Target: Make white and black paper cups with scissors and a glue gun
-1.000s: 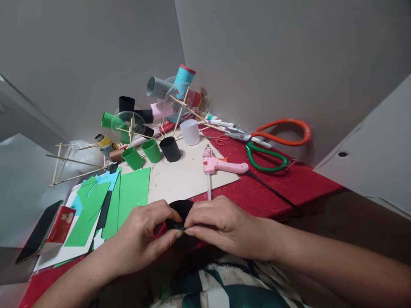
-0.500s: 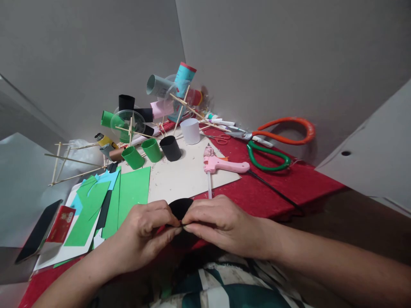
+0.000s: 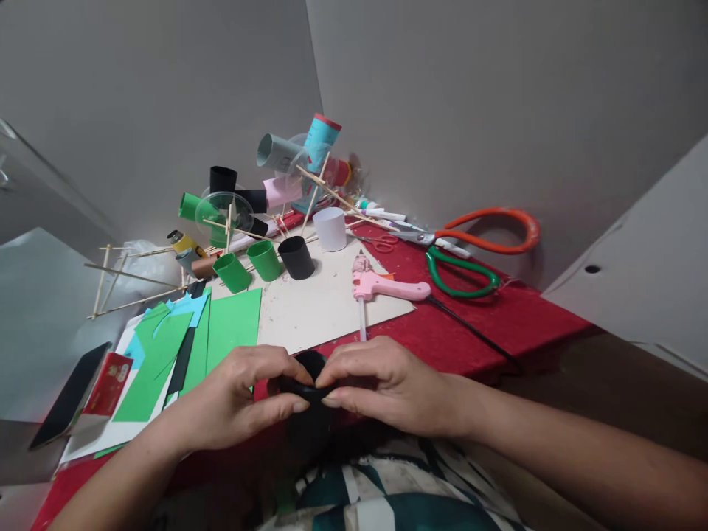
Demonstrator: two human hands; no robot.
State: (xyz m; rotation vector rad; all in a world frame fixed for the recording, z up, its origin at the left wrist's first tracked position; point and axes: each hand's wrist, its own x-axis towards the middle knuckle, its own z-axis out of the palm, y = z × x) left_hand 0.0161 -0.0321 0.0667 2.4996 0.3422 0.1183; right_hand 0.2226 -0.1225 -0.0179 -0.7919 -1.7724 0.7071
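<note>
A black paper tube (image 3: 310,361) is held above my lap, near the table's front edge. My left hand (image 3: 257,391) pinches its rim between thumb and fingers from the left. From the right, my right hand (image 3: 376,387) pinches the same rim, its fingertips close beside the left ones. The tube's lower part is dark and blends into the shadow below. Just beyond my right hand lies a pink glue gun (image 3: 387,286) with a clear glue stick in it.
Green, black and white paper rings stand on a beige board (image 3: 315,302). Large scissors (image 3: 470,243) with orange and green handles lie at right. Cut green sheets (image 3: 235,317), a red card (image 3: 109,383) and a phone (image 3: 69,398) are at left. Stick-and-cup structures (image 3: 226,214) stand behind.
My fingertips have shifted along the black tube's rim; the left thumb has come a little away from the right one. The opening looks narrower and the camera view has tilted slightly.
</note>
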